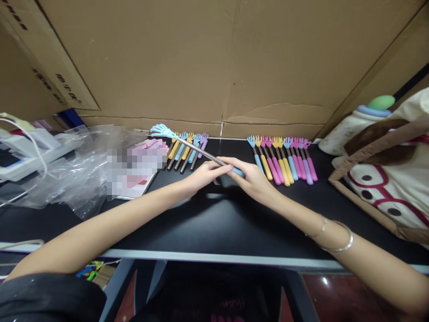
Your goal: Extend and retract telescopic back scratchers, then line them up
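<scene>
A back scratcher (199,151) with a light blue hand-shaped head, a metal rod and a blue grip is held slanting above the desk, its head to the upper left. My left hand (205,175) is closed on the lower rod. My right hand (252,179) wraps the blue grip end, so part of it is hidden; the hands touch. Beyond my left hand lies a row of back scratchers (183,151) in yellow, blue and purple with bare dark rod ends. To the right lies another row (291,167), with coloured grips toward me.
Clear plastic bags (83,165) and a partly blurred flat packet (134,190) lie at left, near a white power strip (40,152) with cables. Cardboard (214,58) walls the back of the black desk (217,232). A bottle (351,127) and a cartoon-printed bag (389,188) stand at right.
</scene>
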Motion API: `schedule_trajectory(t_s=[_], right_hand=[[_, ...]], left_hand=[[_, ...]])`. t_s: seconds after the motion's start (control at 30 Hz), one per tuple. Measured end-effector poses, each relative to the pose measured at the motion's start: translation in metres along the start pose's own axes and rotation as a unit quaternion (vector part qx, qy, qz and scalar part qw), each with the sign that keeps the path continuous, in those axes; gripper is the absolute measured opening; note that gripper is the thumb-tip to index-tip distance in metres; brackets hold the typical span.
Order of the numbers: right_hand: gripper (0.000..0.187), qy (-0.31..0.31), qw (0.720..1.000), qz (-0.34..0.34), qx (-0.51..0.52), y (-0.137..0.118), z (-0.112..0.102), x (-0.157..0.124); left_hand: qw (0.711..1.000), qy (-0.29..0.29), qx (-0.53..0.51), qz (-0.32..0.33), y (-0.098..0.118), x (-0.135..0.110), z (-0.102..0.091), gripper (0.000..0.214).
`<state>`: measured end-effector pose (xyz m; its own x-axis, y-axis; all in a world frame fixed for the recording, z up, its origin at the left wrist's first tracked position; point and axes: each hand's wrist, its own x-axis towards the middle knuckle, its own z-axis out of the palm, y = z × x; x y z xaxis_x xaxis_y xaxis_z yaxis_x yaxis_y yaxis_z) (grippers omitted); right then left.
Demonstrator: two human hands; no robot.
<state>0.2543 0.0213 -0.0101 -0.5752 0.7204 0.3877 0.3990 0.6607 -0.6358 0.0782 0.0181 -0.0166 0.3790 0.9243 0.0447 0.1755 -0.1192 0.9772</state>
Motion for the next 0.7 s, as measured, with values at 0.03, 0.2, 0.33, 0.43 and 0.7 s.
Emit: schedule_trajectory(t_s=[0.03, 0.2, 0.33, 0.43, 0.7], right_hand=[[0.039, 0.009, 1.000, -0.001, 0.014, 0.000, 0.000, 0.000], [0.039, 0.063, 0.996, 0.006, 0.062, -0.001, 0.002, 0.002], [0.040, 0.102, 0.992, 0.034, 0.068, -0.002, -0.004, 0.002], [0.043, 0.100, 0.993, 0.058, -0.009, 0.001, -0.015, 0.002], [0.038, -0.008, 0.957, 0.010, -0.290, 0.009, -0.015, -0.004]], left_hand=[[1.000, -0.008, 0.003, 0.007, 0.003, 0.000, -0.002, 0.037], [0.998, -0.034, -0.024, 0.050, 0.017, -0.003, -0.002, 0.035], [0.997, -0.001, -0.021, 0.072, 0.017, -0.008, -0.004, 0.038], [0.985, 0.060, 0.079, 0.141, 0.014, -0.013, -0.013, 0.027], [0.700, 0.086, 0.591, 0.390, 0.024, -0.020, -0.037, 0.027]])
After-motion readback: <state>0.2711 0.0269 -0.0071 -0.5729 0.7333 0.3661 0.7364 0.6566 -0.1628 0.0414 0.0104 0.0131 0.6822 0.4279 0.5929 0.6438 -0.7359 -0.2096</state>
